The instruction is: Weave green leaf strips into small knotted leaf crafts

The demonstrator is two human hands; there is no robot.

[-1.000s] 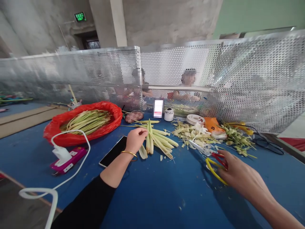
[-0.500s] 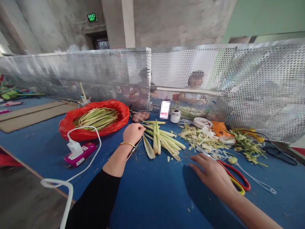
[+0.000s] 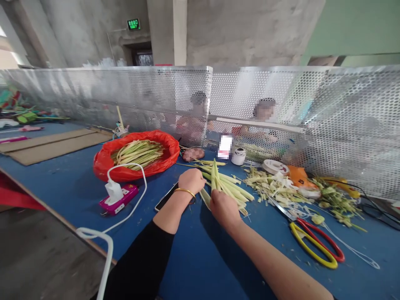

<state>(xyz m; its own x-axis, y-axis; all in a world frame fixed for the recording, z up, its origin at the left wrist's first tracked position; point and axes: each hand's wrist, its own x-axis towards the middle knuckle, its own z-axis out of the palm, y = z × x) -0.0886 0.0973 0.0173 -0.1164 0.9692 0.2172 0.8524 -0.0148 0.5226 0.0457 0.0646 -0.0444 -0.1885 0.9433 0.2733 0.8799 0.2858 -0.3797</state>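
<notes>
A pile of pale green, strap-like leaves (image 3: 239,192) lies on the blue table in front of me. My right hand (image 3: 225,208) is closed around the lower end of a pale green leaf (image 3: 214,177) that points up and away from me. My left hand (image 3: 191,182) is closed just left of the pile, its fingertips pinched near the leaves; what they hold is hidden. Between the two hands shows part of another leaf (image 3: 204,197). Scissors (image 3: 296,221) with red and yellow handles lie right of my right arm.
A red plastic bag (image 3: 99,162) of long stalks stands at the left. Nearby are a purple power strip (image 3: 120,201) with a white cable and a dark phone (image 3: 164,199) under my left wrist. Scraps (image 3: 265,183), tape (image 3: 275,166) and a white jar (image 3: 238,156) lie before the perforated screen (image 3: 175,104).
My right hand has moved left from beside the scissors and closed on a leaf. My left hand stays pinched at the left of the pile. The view has shifted slightly.
</notes>
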